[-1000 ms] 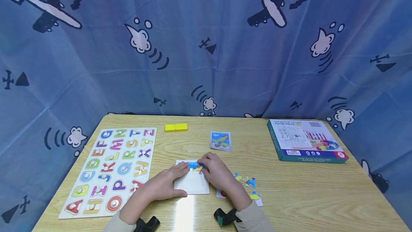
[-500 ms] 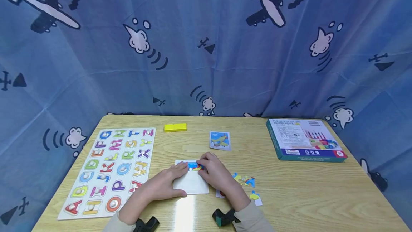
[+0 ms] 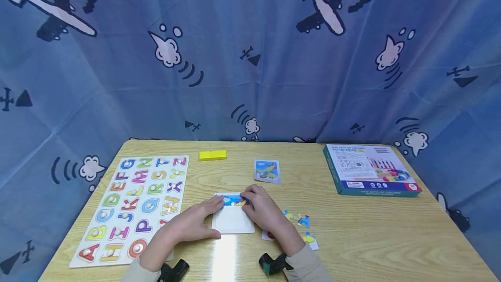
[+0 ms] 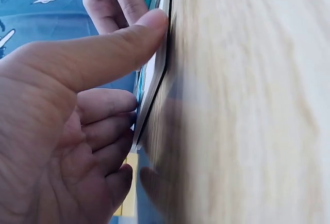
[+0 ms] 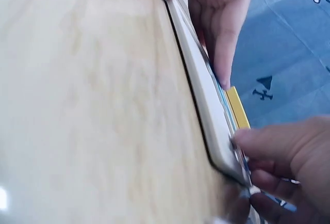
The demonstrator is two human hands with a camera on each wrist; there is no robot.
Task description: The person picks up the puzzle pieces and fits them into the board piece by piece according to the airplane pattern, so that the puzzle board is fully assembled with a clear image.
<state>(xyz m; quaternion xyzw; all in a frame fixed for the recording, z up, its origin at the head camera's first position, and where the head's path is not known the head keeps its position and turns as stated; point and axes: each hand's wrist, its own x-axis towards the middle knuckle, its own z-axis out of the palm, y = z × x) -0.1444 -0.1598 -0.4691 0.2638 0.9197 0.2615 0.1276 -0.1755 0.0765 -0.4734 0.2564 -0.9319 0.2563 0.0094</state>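
In the head view a white puzzle tray (image 3: 233, 222) lies mid-table, with a strip of blue, red and yellow jigsaw pieces (image 3: 232, 201) along its far side. My left hand (image 3: 197, 222) rests along the tray's left side, fingertips on the strip's left end and thumb at the near corner. In the left wrist view that thumb (image 4: 111, 53) touches the tray's edge. At the far right corner, my right hand (image 3: 263, 207) has thumb and curled fingers on the jigsaw piece there, which they partly hide. Several loose pieces (image 3: 301, 220) lie right of my right wrist.
A picture card (image 3: 267, 171) with a yellow plane lies beyond the tray. A yellow block (image 3: 213, 155) stands at the back. The alphabet board (image 3: 146, 188) fills the left side, and a boxed set (image 3: 369, 171) lies at the back right.
My left fingers have slid left, uncovering more of the blue strip. The tray has shifted very slightly away from me. My right hand stays at the far right corner.
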